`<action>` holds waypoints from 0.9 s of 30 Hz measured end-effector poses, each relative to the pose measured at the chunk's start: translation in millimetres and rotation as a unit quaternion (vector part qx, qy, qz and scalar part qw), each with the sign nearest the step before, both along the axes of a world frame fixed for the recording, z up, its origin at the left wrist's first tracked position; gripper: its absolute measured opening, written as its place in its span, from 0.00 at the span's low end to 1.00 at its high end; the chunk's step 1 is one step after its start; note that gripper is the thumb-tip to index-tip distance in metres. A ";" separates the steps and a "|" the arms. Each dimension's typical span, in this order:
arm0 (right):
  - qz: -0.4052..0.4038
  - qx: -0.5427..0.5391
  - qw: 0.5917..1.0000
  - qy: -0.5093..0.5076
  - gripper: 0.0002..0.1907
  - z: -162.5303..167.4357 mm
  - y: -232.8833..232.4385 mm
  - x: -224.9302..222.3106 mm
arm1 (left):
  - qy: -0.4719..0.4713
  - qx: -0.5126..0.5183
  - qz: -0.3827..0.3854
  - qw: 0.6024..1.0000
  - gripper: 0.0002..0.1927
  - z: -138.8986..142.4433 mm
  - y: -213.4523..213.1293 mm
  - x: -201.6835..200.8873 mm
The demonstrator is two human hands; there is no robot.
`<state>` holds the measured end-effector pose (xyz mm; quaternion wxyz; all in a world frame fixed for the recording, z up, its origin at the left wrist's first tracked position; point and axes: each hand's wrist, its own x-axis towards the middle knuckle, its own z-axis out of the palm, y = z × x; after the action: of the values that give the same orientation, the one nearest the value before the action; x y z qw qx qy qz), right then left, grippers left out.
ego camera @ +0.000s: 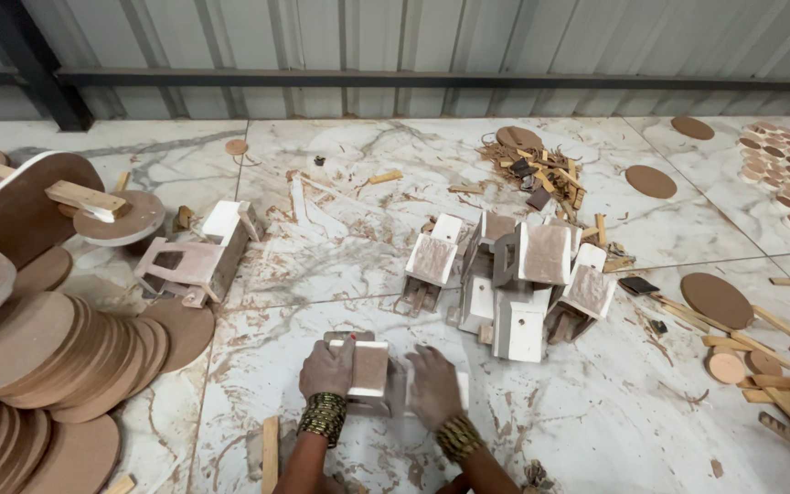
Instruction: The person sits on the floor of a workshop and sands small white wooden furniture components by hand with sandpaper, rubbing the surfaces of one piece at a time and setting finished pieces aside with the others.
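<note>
The small white wooden piece point(369, 370) lies on the floor point(596, 421) close to the near edge, right under both hands. The left hand point(326, 369) rests flat on its left end, fingers curled a little over the top. The right hand point(433, 386) presses down on its right end, fingers spread. The piece runs long from left to right, so each hand has one end and both are just as near. Farther away, a heap of white pieces point(523, 284) sits in the middle of the floor. Round brown discs point(57, 357) are stacked at the left edge. The marble floor is dusty, with wood scraps point(541, 169) near the metal wall point(413, 46).
</note>
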<state>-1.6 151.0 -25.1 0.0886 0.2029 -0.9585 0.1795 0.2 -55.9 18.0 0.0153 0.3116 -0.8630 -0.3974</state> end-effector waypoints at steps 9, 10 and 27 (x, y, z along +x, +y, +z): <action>-0.115 -0.512 0.847 -0.090 0.14 2.0 -7.2 -17.2 | -0.041 -0.008 -0.030 0.999 0.37 1.4 -11.8 -19.8; -0.097 -0.529 0.840 -0.077 0.16 -0.8 -25.4 -11.7 | -0.039 -0.006 -0.033 0.999 0.37 0.3 -12.9 -21.0; -0.217 -0.565 0.794 -0.054 0.06 13.5 -85.7 -18.3 | -0.027 -0.058 -0.064 0.996 0.32 -2.4 -23.0 -24.2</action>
<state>-19.9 65.3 -11.6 0.1717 -0.1067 -0.7091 0.6756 -24.0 -78.9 15.6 -0.0156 0.2651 -0.9027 -0.3385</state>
